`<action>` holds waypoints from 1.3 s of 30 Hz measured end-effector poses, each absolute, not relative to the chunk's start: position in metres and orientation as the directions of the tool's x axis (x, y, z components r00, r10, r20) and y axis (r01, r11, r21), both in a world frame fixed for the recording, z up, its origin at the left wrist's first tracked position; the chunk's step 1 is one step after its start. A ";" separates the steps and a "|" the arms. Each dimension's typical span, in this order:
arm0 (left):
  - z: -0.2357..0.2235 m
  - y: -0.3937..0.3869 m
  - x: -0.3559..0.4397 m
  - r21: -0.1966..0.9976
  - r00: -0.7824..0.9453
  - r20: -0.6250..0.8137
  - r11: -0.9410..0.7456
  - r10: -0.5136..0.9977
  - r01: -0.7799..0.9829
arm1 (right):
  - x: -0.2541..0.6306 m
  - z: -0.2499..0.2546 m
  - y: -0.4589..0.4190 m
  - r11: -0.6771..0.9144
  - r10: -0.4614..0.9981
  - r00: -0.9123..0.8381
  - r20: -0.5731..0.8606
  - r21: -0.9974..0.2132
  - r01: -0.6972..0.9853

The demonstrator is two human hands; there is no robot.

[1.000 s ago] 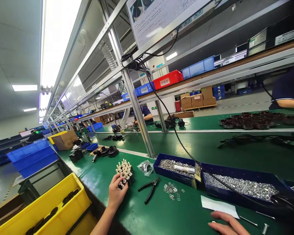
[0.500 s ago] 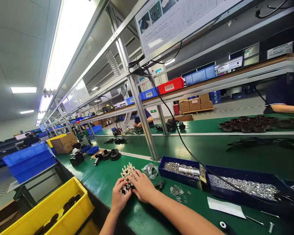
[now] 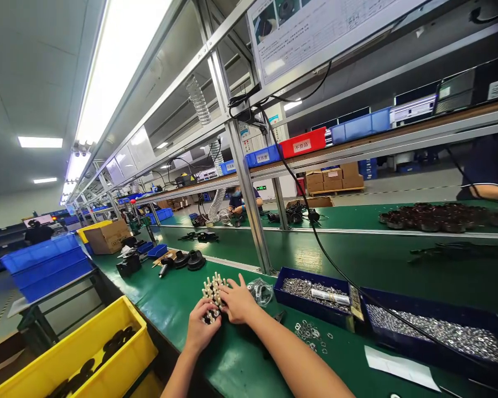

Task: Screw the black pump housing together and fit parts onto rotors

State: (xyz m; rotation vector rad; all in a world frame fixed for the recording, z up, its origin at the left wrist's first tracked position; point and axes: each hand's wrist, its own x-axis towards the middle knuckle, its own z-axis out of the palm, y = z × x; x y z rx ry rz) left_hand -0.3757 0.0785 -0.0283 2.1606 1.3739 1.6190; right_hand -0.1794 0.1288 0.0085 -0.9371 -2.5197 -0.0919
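Note:
A tight cluster of small parts with cream-coloured upright pegs point(image 3: 214, 287) stands on the green bench top. My left hand point(image 3: 202, 327) curls round its near left edge, with thumb and fingers closed about the parts there. Against the right side of the cluster lies my right hand point(image 3: 239, 303), fingers apart and one raised, the fingertips touching the pegs. Both palms hide some of the lower parts. Just beyond the right hand is a clear plastic bag point(image 3: 260, 291) of small pieces. Dark-handled pliers point(image 3: 279, 317) lie partly behind my right forearm.
Loose metal rings point(image 3: 309, 333) and a white paper strip point(image 3: 400, 366) lie to the right. Behind them are a blue screw bin point(image 3: 311, 307) and another bin of small metal pieces point(image 3: 435, 331). A yellow crate point(image 3: 72, 359) stands at lower left; a black cable point(image 3: 315, 232) hangs across.
My right hand has shifted from over the pegs to their right side, its fingers spreading, so more pegs show. My left hand stays at the near edge. The view has turned slightly.

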 end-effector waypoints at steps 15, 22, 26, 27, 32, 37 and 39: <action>-0.035 0.037 -0.344 0.450 0.048 0.760 -0.579 0.648 0.680 | -0.141 0.043 0.132 0.744 0.647 -0.586 0.487 -0.235 0.626; -0.013 0.043 -0.338 0.456 0.056 0.755 -0.583 0.654 0.673 | 0.034 0.024 0.015 0.673 0.671 -0.410 0.618 -0.275 0.687; 0.017 0.065 -0.348 0.411 0.102 0.763 -0.600 0.639 0.687 | 0.125 -0.007 -0.063 0.518 0.774 -0.278 0.569 -0.316 0.795; 0.023 0.078 -0.353 0.441 0.092 0.723 -0.560 0.685 0.702 | 0.138 -0.014 -0.079 0.488 0.795 -0.260 0.549 -0.322 0.811; 0.029 0.135 -0.378 0.575 0.069 0.519 -0.408 0.852 0.709 | 0.158 -0.042 -0.124 0.421 0.857 -0.228 0.462 -0.373 0.827; 0.010 0.142 -0.375 0.573 0.149 0.491 -0.446 0.859 0.688 | 0.154 -0.054 -0.114 0.383 0.915 -0.264 0.305 -0.454 0.804; 0.005 0.144 -0.371 0.563 0.121 0.521 -0.447 0.845 0.695 | 0.153 -0.058 -0.108 0.378 0.920 -0.266 0.287 -0.476 0.794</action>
